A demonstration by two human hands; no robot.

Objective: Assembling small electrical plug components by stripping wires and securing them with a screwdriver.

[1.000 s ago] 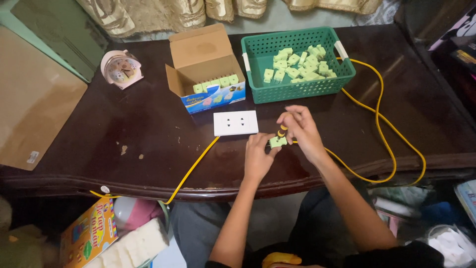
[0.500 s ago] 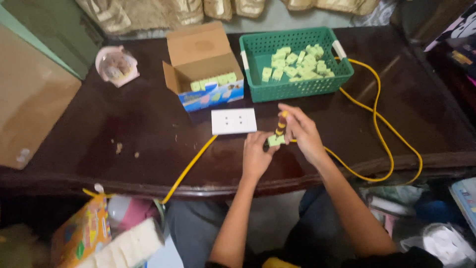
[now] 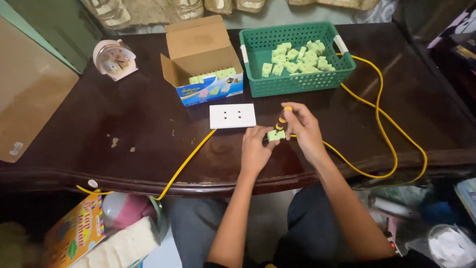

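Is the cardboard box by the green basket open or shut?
Open. The cardboard box has its flaps turned up and out, and a row of pale green pieces shows inside, above its printed front.

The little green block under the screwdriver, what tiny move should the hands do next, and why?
Probably keep turning the screwdriver in place. The right hand holds it upright with its tip down on the small green block, and the left hand pins that block to the dark table. Nothing shows the screw is finished, though it is too small to tell.
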